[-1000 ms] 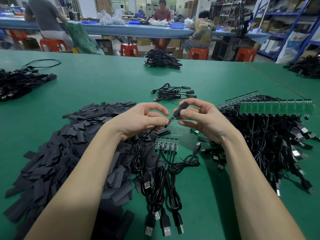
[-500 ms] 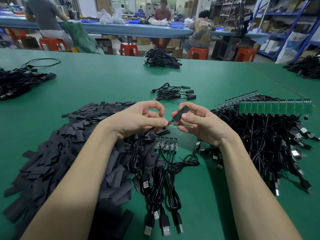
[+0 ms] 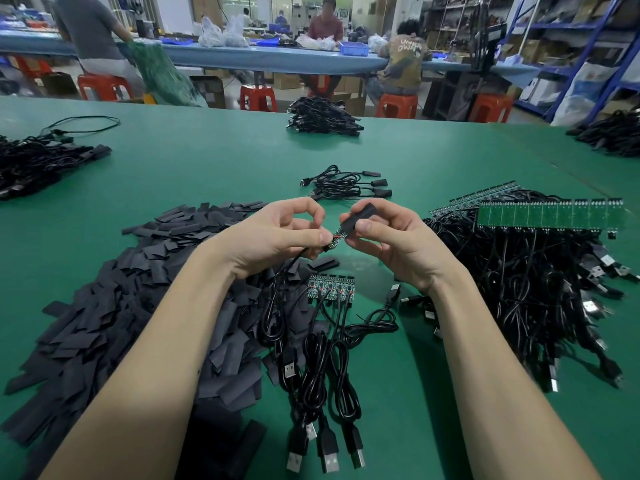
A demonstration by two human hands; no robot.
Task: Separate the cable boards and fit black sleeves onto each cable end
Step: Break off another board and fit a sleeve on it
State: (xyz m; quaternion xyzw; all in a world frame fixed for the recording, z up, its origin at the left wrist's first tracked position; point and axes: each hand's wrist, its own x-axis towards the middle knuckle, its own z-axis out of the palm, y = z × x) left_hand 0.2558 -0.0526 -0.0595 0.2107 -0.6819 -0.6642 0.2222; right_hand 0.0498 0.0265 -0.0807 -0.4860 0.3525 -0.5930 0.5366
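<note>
Above a green table (image 3: 207, 161), the left hand (image 3: 277, 237) pinches a small cable board (image 3: 334, 241) while the right hand (image 3: 391, 237) grips a black sleeve (image 3: 358, 214); board likely fragile, best held by edges, sleeve soft.

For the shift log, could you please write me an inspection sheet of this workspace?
Surface: green table mat.
Job's things: black flat sleeve pile; joined strip of small green cable boards; long green board panel.
Clutter: nothing seen.
Hands: left hand pinches a single small board; right hand holds a black sleeve at its tip.
Cables: black USB cable heap; three sleeved cables.
Surroundings: seated workers, red stools.
</note>
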